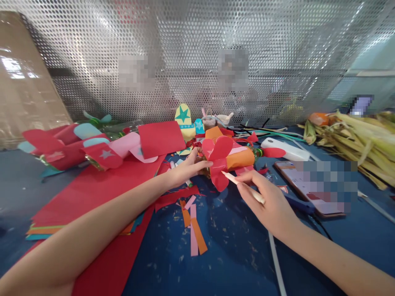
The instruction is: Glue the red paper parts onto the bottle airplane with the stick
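A plastic bottle wrapped in orange paper [241, 159] lies on its side, with a red paper wing [219, 183] and other rounded red pieces on it. My left hand [189, 167] grips its near left end, the thumb along the side and the other fingers partly hidden behind it. In my right hand [269, 199] is a slim white pen [242, 186], pinched between thumb and fingers. The pen's tip meets the red wing or hovers just at its surface; I cannot tell which. Paper strips [197, 234] in pink and orange lie in front of the bottle.
Stacked red paper [101, 189] spreads under my left arm, with finished-looking paper-covered bottles [57, 146] behind. To the right lie a phone [296, 181], a white device [285, 149] and dried husks [354, 139]. A perforated metal panel [185, 49] rises at the back.
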Demonstrator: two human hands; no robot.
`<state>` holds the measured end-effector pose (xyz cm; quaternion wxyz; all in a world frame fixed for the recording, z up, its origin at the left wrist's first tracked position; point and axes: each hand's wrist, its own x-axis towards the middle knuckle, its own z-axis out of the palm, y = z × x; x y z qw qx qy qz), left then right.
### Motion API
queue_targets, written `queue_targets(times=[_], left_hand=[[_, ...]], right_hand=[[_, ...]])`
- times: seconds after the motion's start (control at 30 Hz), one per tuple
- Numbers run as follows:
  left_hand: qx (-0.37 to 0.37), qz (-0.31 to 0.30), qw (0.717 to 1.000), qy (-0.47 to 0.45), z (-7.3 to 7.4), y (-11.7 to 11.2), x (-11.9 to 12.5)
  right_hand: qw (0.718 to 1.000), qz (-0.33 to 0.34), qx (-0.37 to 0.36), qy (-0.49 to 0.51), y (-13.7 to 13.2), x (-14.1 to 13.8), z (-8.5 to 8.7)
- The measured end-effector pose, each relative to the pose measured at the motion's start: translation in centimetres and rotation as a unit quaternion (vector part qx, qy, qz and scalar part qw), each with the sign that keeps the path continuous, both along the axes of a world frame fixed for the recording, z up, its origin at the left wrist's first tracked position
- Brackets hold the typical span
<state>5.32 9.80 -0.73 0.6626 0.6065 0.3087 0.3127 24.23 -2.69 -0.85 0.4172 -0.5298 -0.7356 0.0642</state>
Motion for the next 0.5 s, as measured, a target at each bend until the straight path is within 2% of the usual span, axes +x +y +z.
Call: queue_targets(times=[0.17, 0.5], left_hand=[[0.002, 0.001, 1.0, -0.001, -0.31, 0.2, -0.1], [-0.006, 0.005, 1.0, -0.003, -0.03, 0.04, 0.01]], right_hand=[[1.0, 0.002, -0.007, -0.001, 0.06, -0.14, -0.28], [1.0, 0.017, -0.016, 0.001, -0.01, -0.61, -0.39]])
